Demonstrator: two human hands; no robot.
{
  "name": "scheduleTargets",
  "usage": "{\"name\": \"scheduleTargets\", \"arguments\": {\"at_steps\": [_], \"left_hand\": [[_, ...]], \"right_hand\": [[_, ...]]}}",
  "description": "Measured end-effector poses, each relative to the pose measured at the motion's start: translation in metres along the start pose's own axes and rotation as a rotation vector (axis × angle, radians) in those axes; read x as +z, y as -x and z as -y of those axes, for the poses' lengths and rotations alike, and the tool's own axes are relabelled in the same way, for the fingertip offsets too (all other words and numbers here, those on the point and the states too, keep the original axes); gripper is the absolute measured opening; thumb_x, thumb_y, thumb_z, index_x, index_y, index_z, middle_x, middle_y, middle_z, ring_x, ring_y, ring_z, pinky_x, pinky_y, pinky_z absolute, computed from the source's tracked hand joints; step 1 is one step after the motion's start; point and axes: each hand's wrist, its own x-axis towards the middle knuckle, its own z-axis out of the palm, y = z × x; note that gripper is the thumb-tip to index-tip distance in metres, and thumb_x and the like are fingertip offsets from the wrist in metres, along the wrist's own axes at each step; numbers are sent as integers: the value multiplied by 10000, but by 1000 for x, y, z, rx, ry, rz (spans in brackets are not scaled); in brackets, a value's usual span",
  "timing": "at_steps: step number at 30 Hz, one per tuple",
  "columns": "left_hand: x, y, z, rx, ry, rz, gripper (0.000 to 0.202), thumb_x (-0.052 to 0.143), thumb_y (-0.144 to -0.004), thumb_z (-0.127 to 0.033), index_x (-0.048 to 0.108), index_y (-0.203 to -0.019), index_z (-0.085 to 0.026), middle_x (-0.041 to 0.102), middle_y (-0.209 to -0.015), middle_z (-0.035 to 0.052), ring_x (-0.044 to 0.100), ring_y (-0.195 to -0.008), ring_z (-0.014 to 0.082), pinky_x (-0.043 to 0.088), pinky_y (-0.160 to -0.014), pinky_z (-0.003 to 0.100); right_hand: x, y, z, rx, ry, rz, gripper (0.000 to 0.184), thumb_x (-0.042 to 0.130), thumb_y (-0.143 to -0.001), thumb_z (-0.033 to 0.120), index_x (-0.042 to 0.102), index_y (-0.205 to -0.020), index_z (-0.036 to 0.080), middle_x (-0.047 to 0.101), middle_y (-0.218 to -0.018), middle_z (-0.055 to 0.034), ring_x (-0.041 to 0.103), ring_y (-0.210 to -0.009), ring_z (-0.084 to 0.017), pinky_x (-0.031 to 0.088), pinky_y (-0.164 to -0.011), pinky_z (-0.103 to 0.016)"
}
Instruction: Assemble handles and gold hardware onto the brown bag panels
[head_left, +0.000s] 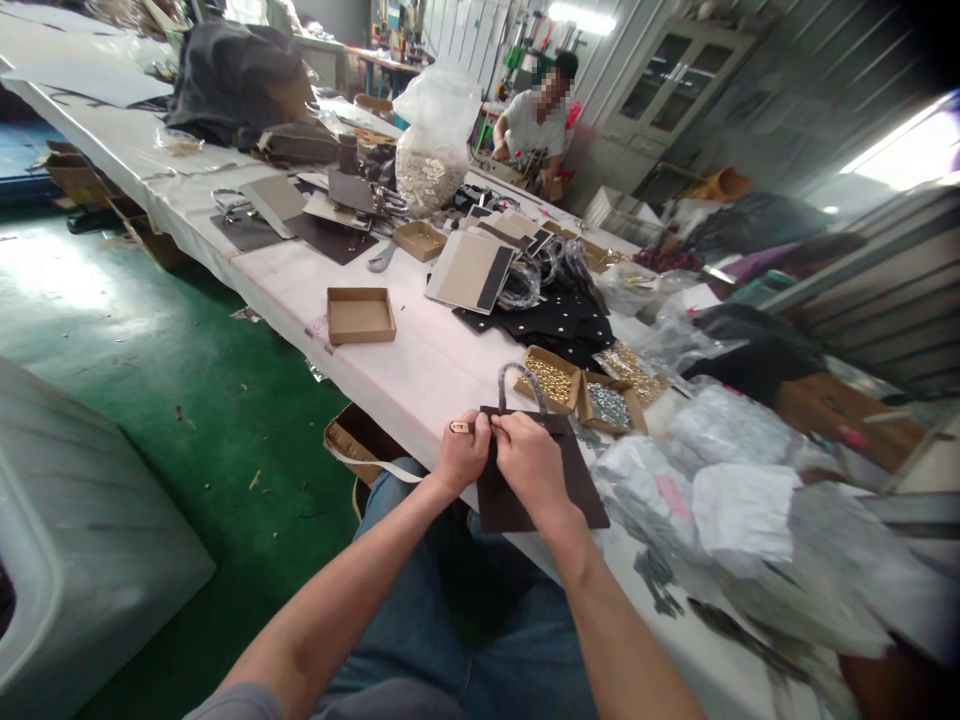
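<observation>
Two hands (463, 456) (529, 462) hold the brown panel (504, 498) at the table edge (390, 388).

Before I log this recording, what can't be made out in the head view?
- What the right hand grips: head view, hidden by its own fingers.
- The inner end of the dark tab: head view, covered by the left hand.
- The rest of the pale bin: head view, cut off by the left edge.
- Single gold-coloured pieces: head view, too small to tell their exact shape.
</observation>
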Motion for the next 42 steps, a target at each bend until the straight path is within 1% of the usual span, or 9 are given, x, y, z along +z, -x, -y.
{"name": "scheduleTargets", "arguments": {"at_steps": [5,9,13,17,21,25,31,35,42], "left_hand": [[-15,-15,-20,-184,196,67,560,456,-1174,-663,654,-905,-213,718,-827,57,633,-768,191,459,-736,315],[-38,-21,-23,-610,392,246,883,313,-1018,-996,659,-850,-201,632,-638,48,576,-573,184,404,-550,306],[-68,-17,-20,-878,715,379,1056,200,-930,-1080,708,-906,-154,642,-603,76,538,-482,169,382,-466,278],[-97,-2,-22,-857,1108,287,958,306,-1048,-946,735,-1086,-91,814,-960,229,804,-828,264,666,-776,349],[-121,18,-28,-835,1250,188,948,396,-1075,-892,765,-1149,-21,811,-1195,326,828,-1136,342,654,-1070,403],[-128,36,-44,-740,1232,157,914,456,-1075,-880,793,-1225,-44,812,-1291,302,811,-1182,342,641,-1082,426],[-102,62,-86,-598,1045,103,870,591,-1020,-894,780,-1439,-155,760,-1516,209,621,-1549,380,448,-1338,501],[-81,64,-91,-570,865,206,1034,602,-866,-1042,779,-1477,-228,717,-1602,191,577,-1602,421,445,-1354,548],[-38,31,-105,-287,397,319,795,786,-848,-878,794,-1351,-262,785,-1496,170,665,-1515,429,513,-1305,540]], "right_hand": [[-1,15,-12,-10,-301,-113,424,631,-1130,352,734,-1518,214,796,-1207,-127,770,-1012,-277,608,-987,-428],[-2,37,-12,14,-363,-233,381,626,-1142,390,763,-1453,216,792,-1266,-145,779,-1067,-296,634,-1013,-469],[-4,54,5,0,-440,-278,294,630,-1148,391,802,-1344,255,802,-1270,-130,778,-1126,-301,656,-978,-445],[0,58,28,-63,-588,-197,265,657,-1139,343,798,-1359,295,792,-1273,-94,780,-1113,-268,656,-975,-395],[12,59,43,-90,-645,-98,319,688,-1106,287,797,-1405,315,773,-1299,-85,781,-1111,-258,653,-973,-374],[22,58,54,-88,-676,-83,291,668,-1121,328,827,-1363,297,778,-1238,-93,780,-1018,-250,643,-910,-373],[6,60,65,-19,-801,-136,194,699,-1103,347,865,-1167,270,818,-1143,-89,774,-1067,-273,590,-974,-376],[-19,70,54,96,-956,-39,124,749,-1060,350,805,-1022,246,816,-982,-36,744,-890,-225,541,-812,-313],[-27,82,-21,384,-1237,-181,455,893,-888,668,768,-921,231,707,-740,-9,623,-654,-196,472,-624,-307]]}}
